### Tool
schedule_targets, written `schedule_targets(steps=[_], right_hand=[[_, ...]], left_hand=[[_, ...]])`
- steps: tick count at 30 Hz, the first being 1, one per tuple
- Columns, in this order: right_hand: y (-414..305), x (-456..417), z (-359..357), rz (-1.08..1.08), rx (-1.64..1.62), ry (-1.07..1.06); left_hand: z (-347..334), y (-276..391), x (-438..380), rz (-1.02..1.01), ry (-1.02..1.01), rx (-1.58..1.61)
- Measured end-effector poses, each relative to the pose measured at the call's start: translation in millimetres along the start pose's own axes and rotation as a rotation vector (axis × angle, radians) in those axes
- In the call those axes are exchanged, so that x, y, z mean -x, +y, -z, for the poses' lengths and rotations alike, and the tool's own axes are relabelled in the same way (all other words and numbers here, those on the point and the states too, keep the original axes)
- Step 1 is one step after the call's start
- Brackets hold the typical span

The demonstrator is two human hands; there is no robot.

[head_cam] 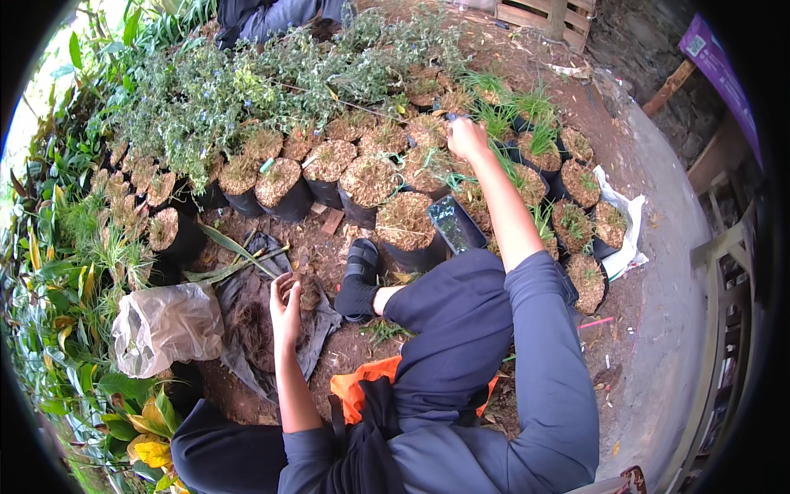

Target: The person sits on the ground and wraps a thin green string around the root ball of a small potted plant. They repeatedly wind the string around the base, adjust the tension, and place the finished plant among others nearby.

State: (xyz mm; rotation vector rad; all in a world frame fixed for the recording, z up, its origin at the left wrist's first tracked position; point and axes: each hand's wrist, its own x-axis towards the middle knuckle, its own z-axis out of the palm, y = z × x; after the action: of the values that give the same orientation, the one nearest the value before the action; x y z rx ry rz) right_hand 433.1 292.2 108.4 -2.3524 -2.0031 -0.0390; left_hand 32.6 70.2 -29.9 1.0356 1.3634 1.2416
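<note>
My left hand [286, 299] is raised with its fingers loosely curled and apart, beside a brown fibrous clump [308, 293]. Whether it touches the clump is unclear. Below it, a dark plastic sheet [237, 364] lies on the soil under a heap of brown fibre [253, 324]. Stretched far forward, my right hand [467, 137] is among black grow bags topped with pale mulch, close to a mulched bag [427, 131]. Its fingertips are at something small and dark that I cannot make out. A smartphone [457, 223] leans on the bags near my knee.
A crumpled clear plastic bag [166, 327] stands at left, by leafy plants. Bushy blue-flowered plants [247, 92] fill the back, where another person's legs [278, 21] show. A white sack [623, 216] borders the right-hand bags. Green string [457, 179] trails over several bags.
</note>
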Motion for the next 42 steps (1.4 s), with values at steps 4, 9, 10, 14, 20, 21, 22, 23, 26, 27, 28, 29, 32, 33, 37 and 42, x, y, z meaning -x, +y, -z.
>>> schedule_targets(steps=[4,9,10,14,20,21,22,23,26,27,28,29,32,33,37,42], right_hand=[[15,12,-40,-0.118,0.006,-0.329],[16,36,-98,-0.127,0.025,-0.098],[22,35,-104,-0.128,0.041,-0.045],[14,21,-76,-0.153,-0.294,0.026],[11,-3,15,0.331,-0.878,0.189],[-2,2,38,0.374,-0.906,0.185],[-15,9,59,0.414,-0.884,0.170],[-23,18,78,0.449,-0.858,0.157],[-42,45,119,0.459,-0.517,0.280],[-45,51,129,0.459,-0.390,0.358],[-46,52,134,0.472,-0.351,0.364],[-48,56,141,0.479,-0.336,0.379],[-48,70,159,0.511,-0.330,0.413],[-48,76,166,0.515,-0.394,0.356],[-59,89,180,0.603,-0.619,0.168],[-73,114,182,0.743,-0.682,-0.036]], left_hand=[[-1,-2,-1,-0.001,-0.012,-0.019],[-2,0,4,0.009,-0.030,-0.038],[-4,1,4,0.015,-0.037,-0.029],[1,6,9,0.000,-0.015,-0.054],[-9,7,7,-0.063,-0.050,-0.012],[-8,5,6,-0.071,-0.049,-0.009],[-7,2,5,-0.097,-0.050,-0.031],[-8,2,4,-0.121,-0.056,-0.052],[-10,8,6,-0.129,-0.077,-0.050],[-11,10,4,-0.140,-0.083,-0.054],[-13,15,3,-0.146,-0.096,-0.019],[-14,14,0,-0.154,-0.109,-0.019],[-25,42,1,-0.096,-0.161,0.031],[-29,53,1,-0.116,-0.184,0.054],[-47,97,-10,-0.282,-0.294,0.062],[-90,180,-11,-0.463,-0.395,-0.026]])
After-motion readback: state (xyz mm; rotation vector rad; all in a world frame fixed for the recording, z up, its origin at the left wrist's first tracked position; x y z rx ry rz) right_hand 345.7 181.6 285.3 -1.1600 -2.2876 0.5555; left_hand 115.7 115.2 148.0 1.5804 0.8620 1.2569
